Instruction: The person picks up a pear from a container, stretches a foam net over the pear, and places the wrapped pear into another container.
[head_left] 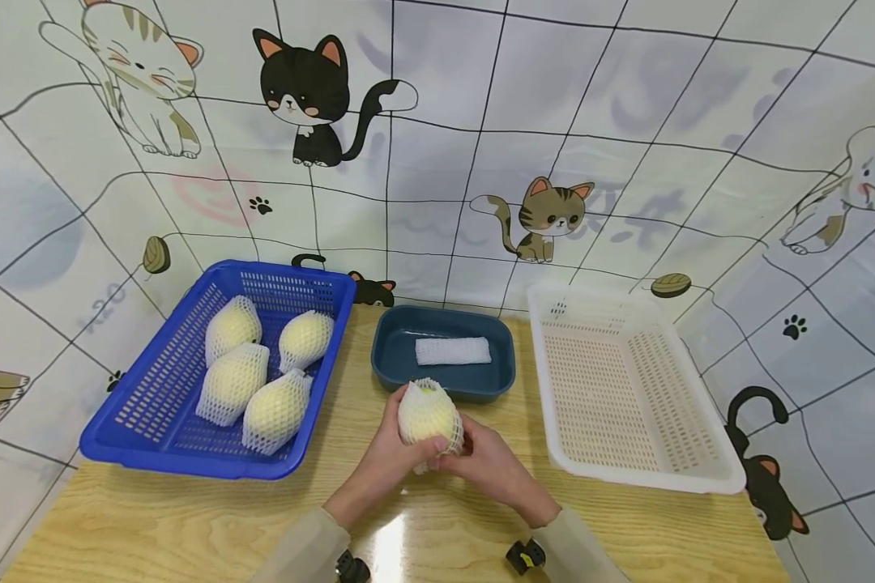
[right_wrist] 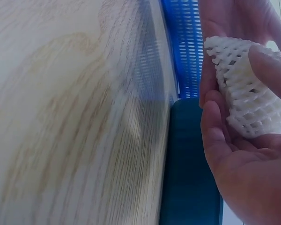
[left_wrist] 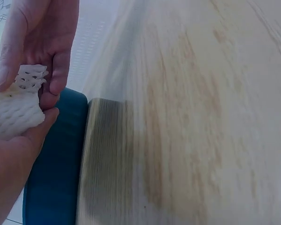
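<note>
Both hands hold a pale yellow fruit [head_left: 430,417] in a white foam net, above the table in front of the teal tray. A small green patch shows at the net's upper opening. My left hand [head_left: 392,449] grips its left side, thumb across the front. From the right, my right hand [head_left: 487,463] holds the lower part, its fingers partly hidden behind the fruit. Both wrist views show fingers around the net [left_wrist: 14,115], whose loose end [right_wrist: 225,51] stands out between the hands. A flat, empty foam net [head_left: 453,351] lies in the teal tray [head_left: 445,389].
At the left, a blue basket [head_left: 189,465] holds several fruits [head_left: 277,411] in foam nets. A white basket [head_left: 642,479] with nothing in it stands at the right. Behind the wooden table [head_left: 437,534] rises a cat-patterned cloth [head_left: 437,162].
</note>
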A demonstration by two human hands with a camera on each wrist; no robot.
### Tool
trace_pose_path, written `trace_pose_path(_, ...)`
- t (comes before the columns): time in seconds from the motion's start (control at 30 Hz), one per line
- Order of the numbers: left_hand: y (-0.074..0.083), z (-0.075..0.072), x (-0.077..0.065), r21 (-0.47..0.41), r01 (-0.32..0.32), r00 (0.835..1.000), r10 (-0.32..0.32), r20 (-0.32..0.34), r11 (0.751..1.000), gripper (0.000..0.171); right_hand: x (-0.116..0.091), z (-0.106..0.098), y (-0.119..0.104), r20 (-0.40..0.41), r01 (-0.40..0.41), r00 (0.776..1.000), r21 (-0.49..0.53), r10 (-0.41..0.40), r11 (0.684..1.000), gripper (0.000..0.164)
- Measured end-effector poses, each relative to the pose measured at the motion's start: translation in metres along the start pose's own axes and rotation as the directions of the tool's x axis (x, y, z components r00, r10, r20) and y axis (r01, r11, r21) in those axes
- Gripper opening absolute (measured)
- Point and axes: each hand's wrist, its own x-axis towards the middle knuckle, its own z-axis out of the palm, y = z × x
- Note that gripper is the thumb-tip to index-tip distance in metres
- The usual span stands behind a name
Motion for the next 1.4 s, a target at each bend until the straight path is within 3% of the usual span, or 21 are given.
trace_pose_path(0.37, 0.002, 0.001, 0.000, 0.015, -0.017, 1.000, 0.017, -0.003, 1.000, 0.086, 0.002, 0.001, 0.000, 0.033, 0.013, 0.999, 0.022, -0.014, 1.000, 0.075)
trace_pose_path(0.53, 0.002, -0.002, 0.000, -0.018, -0.017, 0.999, 0.017, -0.031, 1.000, 0.080, 0.001, -0.002, -0.003, 0.053, -0.034, 0.998, -0.043, 0.036, 0.999, 0.090)
trace_pose_path(0.6, 0.002, -0.004, 0.001, -0.017, -0.019, 0.999, 0.018, -0.035, 1.000, 0.080, 0.000, -0.004, -0.004, 0.056, -0.056, 0.997, -0.022, 0.058, 0.998, 0.093)
trace_pose_path(0.77, 0.000, -0.006, 0.003, 0.001, -0.013, 1.000, 0.013, -0.020, 1.000, 0.083, -0.001, -0.009, -0.005, 0.055, -0.022, 0.998, 0.106, 0.016, 0.994, 0.072)
trace_pose_path(0.93, -0.001, -0.005, 0.002, 0.007, -0.009, 1.000, 0.009, 0.003, 1.000, 0.086, 0.000, -0.008, -0.005, 0.053, 0.017, 0.998, 0.159, -0.025, 0.987, 0.059)
trace_pose_path(1.23, 0.004, -0.001, 0.000, 0.034, 0.031, 0.995, -0.034, 0.097, 0.999, 0.091, 0.004, -0.004, -0.003, 0.020, -0.066, 0.998, 0.209, 0.064, 0.976, 0.080)
trace_pose_path(1.4, 0.006, -0.003, -0.001, 0.016, 0.043, 0.985, -0.045, 0.167, 0.999, 0.080, 0.003, -0.006, -0.002, -0.022, -0.080, 0.996, 0.187, 0.086, 0.979, 0.072)
